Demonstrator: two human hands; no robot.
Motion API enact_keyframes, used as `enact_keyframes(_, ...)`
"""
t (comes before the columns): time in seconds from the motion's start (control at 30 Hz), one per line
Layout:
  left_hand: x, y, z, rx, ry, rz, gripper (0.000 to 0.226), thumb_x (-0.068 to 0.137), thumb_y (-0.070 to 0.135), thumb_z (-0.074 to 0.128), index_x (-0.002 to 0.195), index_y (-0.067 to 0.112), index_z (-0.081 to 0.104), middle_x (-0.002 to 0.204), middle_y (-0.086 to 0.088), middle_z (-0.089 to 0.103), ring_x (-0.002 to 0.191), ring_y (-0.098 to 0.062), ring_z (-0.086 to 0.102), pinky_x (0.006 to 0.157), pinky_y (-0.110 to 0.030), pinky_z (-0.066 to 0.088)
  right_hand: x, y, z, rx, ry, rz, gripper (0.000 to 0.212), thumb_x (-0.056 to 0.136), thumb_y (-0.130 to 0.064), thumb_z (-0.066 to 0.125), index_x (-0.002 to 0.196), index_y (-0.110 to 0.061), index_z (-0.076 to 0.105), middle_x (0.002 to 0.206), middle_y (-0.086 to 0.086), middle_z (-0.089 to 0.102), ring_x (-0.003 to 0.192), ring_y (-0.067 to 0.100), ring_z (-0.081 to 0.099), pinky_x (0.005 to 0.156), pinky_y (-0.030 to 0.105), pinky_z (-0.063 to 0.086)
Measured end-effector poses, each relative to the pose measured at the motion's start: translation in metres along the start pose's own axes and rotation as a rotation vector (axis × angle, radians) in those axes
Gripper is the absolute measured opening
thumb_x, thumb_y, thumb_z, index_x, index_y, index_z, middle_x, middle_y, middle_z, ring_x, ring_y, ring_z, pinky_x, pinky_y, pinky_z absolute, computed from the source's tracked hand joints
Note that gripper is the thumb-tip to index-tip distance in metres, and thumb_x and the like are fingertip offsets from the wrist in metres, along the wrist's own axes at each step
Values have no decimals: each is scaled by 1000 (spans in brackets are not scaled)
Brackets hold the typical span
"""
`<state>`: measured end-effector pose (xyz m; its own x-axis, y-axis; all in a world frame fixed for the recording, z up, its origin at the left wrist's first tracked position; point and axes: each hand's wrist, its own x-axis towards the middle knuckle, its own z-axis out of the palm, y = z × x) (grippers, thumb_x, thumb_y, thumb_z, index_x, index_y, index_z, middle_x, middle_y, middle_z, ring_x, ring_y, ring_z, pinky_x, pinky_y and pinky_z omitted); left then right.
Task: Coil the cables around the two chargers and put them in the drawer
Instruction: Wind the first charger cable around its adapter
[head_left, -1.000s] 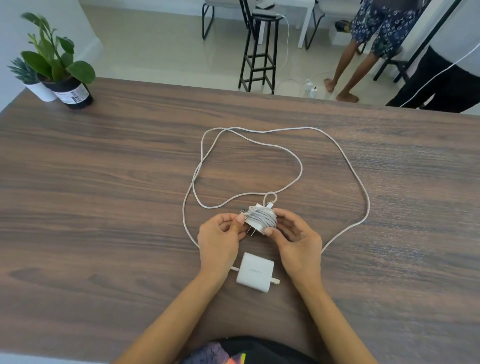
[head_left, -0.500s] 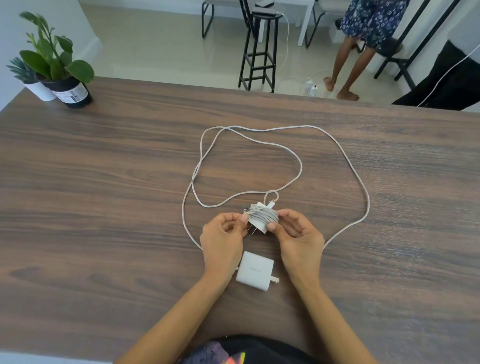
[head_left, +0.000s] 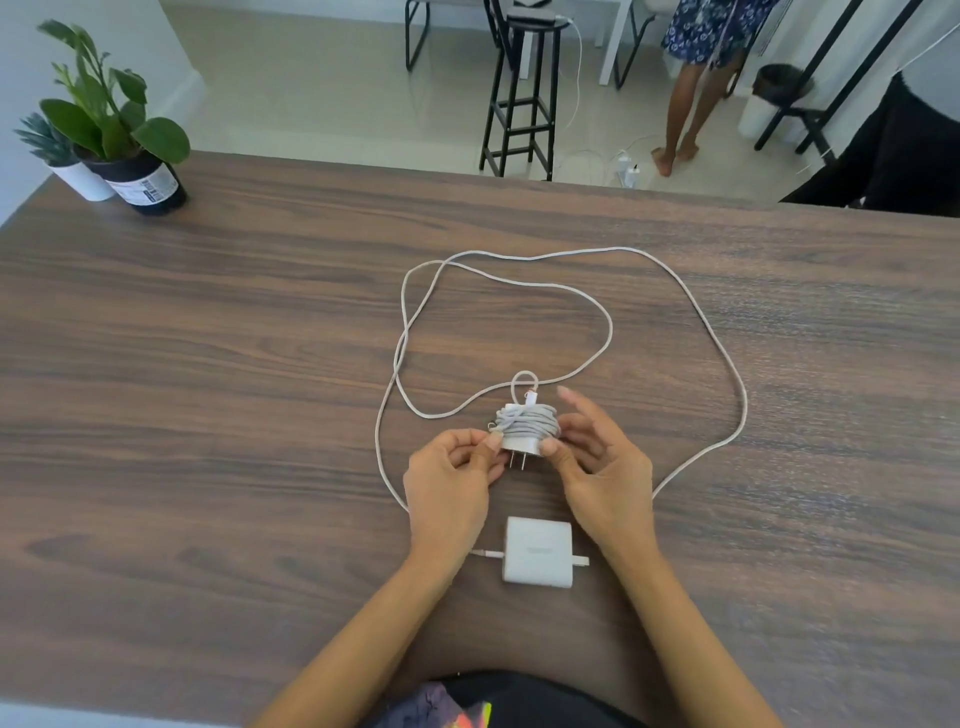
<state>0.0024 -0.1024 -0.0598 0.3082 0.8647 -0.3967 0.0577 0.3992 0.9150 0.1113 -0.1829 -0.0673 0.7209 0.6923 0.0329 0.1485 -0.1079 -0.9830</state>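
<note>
left hand (head_left: 451, 475) pinching, right hand (head_left: 602, 460) half-open

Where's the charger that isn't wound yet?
The unwound charger lies flat on the table, near the front edge between the wrists, just below the wound charger.
</note>
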Motion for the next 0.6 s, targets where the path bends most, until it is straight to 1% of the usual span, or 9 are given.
enact_keyframes(0.07, 6, 2, -5, 96, -42, 46, 5, 86, 11, 66, 83, 7, 66, 81, -12, 73, 76, -17, 72, 69, -21, 57, 0, 2, -2, -97, -68, -62, 52, 75, -8, 77, 119, -31, 61, 106, -3, 63, 96, 12, 65, 87, 22, 53)
enact_keyframes(0.13, 12, 2, -10, 229, -83, 125, 5, 85, 14, 68, 80, 12, 66, 79, -6, 73, 78, -17, 72, 75, -27, 58, 2, 2, -4, -213, -79, -124, 48, 70, -15, 81, 114, -27, 65, 109, -5, 58, 98, 13, 64, 88, 24, 53)
enact_keyframes(0.17, 14, 2, -11, 313, -104, 166, 6, 85, 17, 68, 80, 14, 66, 79, -3, 73, 78, -16, 71, 78, -27, 56, 3, 1, -5, -263, -71, -162, 45, 69, -18, 83, 110, -24, 66, 110, -6, 57, 98, 12, 63, 88, 23, 52)
enact_keyframes(0.2, 15, 3, -12, 406, -122, 209, 7, 86, 20, 67, 81, 16, 65, 80, 1, 72, 78, -13, 69, 78, -21, 54, 5, 0, -6, -303, -66, -198, 42, 69, -19, 83, 107, -21, 67, 111, -6, 58, 98, 10, 63, 87, 22, 52)
enact_keyframes(0.27, 14, 4, -12, 540, -141, 282, 7, 87, 24, 65, 85, 17, 63, 85, 6, 69, 80, -5, 65, 73, -7, 46, 6, -3, -6, -362, -78, -237, 39, 72, -20, 81, 107, -18, 65, 110, -8, 63, 98, 6, 64, 86, 22, 53)
enact_keyframes(0.37, 16, 6, -8, 551, -194, 317, 8, 89, 24, 63, 90, 16, 63, 94, 2, 66, 85, -2, 62, 74, -5, 45, 6, -6, -5, -440, -100, -296, 46, 74, -21, 78, 117, -19, 62, 114, -14, 64, 104, 0, 60, 92, 19, 49)
enact_keyframes(0.47, 18, 6, -8, 549, -238, 318, 7, 89, 24, 63, 89, 17, 63, 97, 2, 64, 87, -3, 62, 75, -6, 45, 8, -4, -6, -505, -124, -357, 53, 73, -18, 79, 123, -15, 60, 116, -12, 62, 109, -6, 53, 95, 6, 38)
enact_keyframes(0.53, 20, 6, -8, 564, -260, 326, 7, 89, 24, 62, 88, 17, 63, 97, 3, 63, 88, -4, 62, 77, -9, 47, 7, -1, -7, -535, -114, -373, 56, 73, -17, 80, 124, -13, 59, 116, -13, 60, 111, -9, 49, 95, 1, 33)
enact_keyframes(0.6, 22, 7, -9, 585, -300, 359, 7, 90, 22, 61, 87, 17, 64, 96, 6, 60, 87, 1, 60, 79, -12, 46, 6, 2, -6, -554, -79, -386, 55, 74, -18, 80, 124, -11, 59, 117, -9, 62, 111, -7, 50, 95, 1, 33)
